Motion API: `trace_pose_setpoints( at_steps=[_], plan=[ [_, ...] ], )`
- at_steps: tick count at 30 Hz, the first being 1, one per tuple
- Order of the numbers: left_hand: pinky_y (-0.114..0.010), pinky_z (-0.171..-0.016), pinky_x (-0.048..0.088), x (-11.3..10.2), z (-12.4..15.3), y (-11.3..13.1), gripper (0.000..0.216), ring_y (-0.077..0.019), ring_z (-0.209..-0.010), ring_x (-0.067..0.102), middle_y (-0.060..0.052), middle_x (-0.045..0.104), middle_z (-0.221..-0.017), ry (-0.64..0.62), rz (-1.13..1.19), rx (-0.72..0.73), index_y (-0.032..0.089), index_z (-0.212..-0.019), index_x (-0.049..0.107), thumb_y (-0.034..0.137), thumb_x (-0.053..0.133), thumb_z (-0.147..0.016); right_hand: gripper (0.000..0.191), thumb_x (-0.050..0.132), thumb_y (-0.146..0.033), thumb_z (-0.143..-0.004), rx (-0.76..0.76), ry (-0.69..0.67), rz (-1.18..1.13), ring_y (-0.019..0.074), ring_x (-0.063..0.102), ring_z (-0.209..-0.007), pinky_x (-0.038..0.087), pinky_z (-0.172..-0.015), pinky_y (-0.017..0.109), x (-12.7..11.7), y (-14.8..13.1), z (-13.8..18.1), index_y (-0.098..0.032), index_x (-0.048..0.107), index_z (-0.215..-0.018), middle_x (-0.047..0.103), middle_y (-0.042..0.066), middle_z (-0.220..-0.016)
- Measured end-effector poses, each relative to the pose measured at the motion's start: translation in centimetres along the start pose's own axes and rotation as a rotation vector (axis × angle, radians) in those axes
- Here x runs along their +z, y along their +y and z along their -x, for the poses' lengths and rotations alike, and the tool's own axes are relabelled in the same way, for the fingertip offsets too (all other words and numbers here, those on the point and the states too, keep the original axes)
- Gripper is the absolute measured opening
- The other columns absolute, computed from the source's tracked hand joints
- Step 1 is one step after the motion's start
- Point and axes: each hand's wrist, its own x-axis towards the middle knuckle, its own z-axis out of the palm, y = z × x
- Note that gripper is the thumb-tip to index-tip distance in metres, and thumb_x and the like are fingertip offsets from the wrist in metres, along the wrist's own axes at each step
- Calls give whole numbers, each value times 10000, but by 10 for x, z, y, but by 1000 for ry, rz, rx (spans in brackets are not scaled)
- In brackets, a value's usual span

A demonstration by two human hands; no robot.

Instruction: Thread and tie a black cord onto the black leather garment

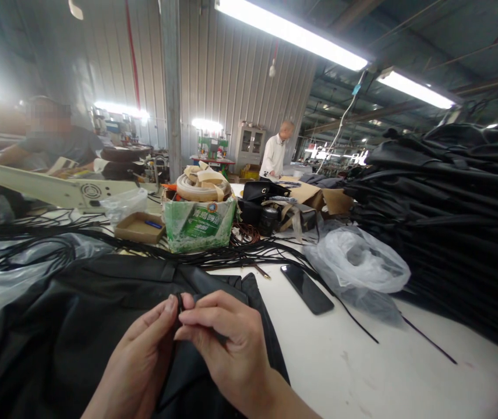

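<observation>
My left hand (141, 349) pinches a small loop of narrow black cord (180, 302) between thumb and fingers. Close against it, my right hand (231, 337) has its thumb and index finger drawn together at the cord; whatever sits between those fingertips is too small to make out. Beneath both hands spreads a black, leather-like piece (87, 308) with folds and seams, covering the near left of the table. Part of the cord is hidden by my fingers.
Many black cords (214, 256) run across the white table (318, 361). Behind them stand a green carton (198, 230) holding tape rolls and a shallow cardboard box (137, 233). A phone (307, 289), plastic bag (357, 262) and black stack (445, 215) lie rightward. Two people work farther back.
</observation>
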Motion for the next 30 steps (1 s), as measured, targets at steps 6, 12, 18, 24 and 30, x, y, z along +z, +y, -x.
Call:
trace_pose_setpoints(
  at_steps=[6,12,18,24,30],
  plan=[
    [-233,-658,689,-3,0,0,520,-309,-961,830,-111,841,-886,-11,-18,11,143,-844,897,273,1160,-415,173,858,-112,-1069,-10,11,-10,155,823,-983,698,-923,193,2,3,3,-211,887,-1207,825,66,-1122],
    [-285,-762,722,0,0,0,653,-303,-923,826,-76,824,-826,-35,-65,51,182,-737,853,436,1210,-253,221,773,-82,-1108,-12,5,3,149,813,-926,703,-852,195,5,7,6,-226,878,-1240,797,72,-1105],
    [-327,-810,734,-1,-1,-6,504,-340,-1021,844,-70,833,-863,-11,-78,79,202,-821,871,366,1174,-454,228,734,-74,-1126,-72,-6,91,148,798,-945,671,-884,194,7,10,10,-225,862,-1240,795,72,-1086],
    [-349,-870,731,-1,-1,-9,308,-341,-1076,849,-86,851,-950,0,-104,76,196,-886,849,282,1068,-688,217,702,-108,-1155,-84,3,164,142,805,-929,660,-859,184,8,14,15,-224,848,-1267,777,73,-1095],
    [-324,-892,721,0,3,-11,263,-313,-1065,852,-79,850,-960,28,-90,61,208,-912,847,236,1038,-733,208,711,-154,-1167,-85,23,274,128,801,-877,635,-795,169,9,14,17,-265,854,-1270,799,46,-1073]
  ],
)
